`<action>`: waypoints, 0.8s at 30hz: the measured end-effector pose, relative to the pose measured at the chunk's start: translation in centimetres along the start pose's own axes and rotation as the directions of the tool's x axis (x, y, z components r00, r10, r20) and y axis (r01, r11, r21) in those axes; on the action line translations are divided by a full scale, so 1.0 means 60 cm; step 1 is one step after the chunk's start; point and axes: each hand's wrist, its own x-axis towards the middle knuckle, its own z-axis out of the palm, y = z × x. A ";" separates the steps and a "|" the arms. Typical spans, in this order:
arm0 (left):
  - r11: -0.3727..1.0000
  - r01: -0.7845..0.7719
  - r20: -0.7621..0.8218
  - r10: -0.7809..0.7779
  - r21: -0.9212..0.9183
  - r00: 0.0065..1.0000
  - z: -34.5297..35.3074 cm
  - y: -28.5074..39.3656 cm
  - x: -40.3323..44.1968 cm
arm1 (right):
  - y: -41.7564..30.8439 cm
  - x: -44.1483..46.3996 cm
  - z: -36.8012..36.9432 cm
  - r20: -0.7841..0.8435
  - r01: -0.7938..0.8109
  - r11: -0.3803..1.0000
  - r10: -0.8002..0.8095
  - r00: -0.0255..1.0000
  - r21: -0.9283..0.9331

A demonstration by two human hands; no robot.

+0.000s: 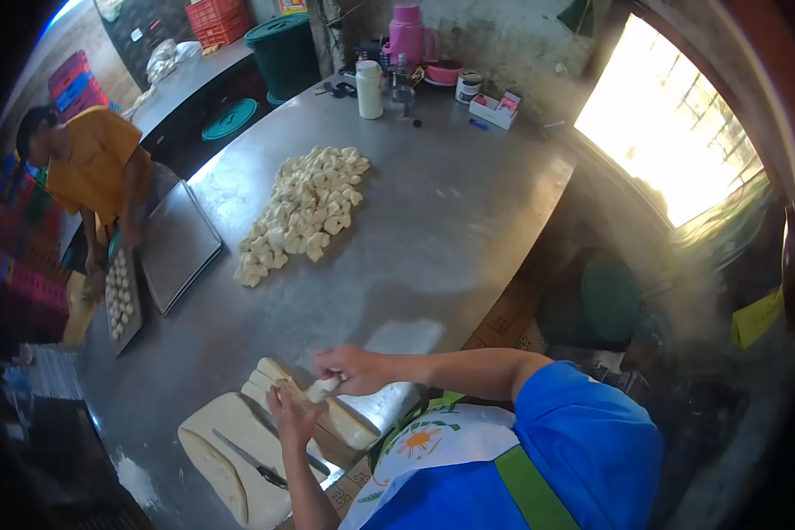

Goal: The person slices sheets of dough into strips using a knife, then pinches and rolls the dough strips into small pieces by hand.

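Beside the strips of dough, my right hand [355, 369] is closed on a small pale piece of dough [321, 389]. My left hand [293, 419] meets the same piece from below, its fingers partly curled against it. Under and around both hands lie long cut strips of dough [349, 426]. To the left a thick dough slab [212, 424] rests on the metal table [415, 230]. On that slab lies a knife [249, 458] with a dark handle. A second long dark blade or bar [261, 413] runs between slab and strips, partly hidden by my left forearm.
A large heap of dough pieces [305, 208] lies mid-table. At the left, a co-worker [102, 163] bends over a tray of dough balls [119, 296] beside stacked flat trays [181, 247]. A white bottle [369, 90], pink jug [408, 35] and small box [495, 110] stand at the back.
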 end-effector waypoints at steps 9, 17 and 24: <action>0.966 -0.070 0.391 -0.034 0.247 0.920 0.094 0.085 -0.054 | -0.092 -0.181 -0.319 -0.543 0.317 0.929 -0.169 0.822 0.192; 0.966 -0.219 0.183 0.193 0.137 0.964 0.171 0.188 -0.067 | -0.044 -0.225 -0.375 -0.698 0.089 0.963 0.119 0.706 0.255; 0.522 0.069 0.098 0.028 -0.850 0.995 -0.010 0.305 0.054 | -0.022 -0.183 -0.319 -0.627 -0.118 0.989 0.150 0.765 0.093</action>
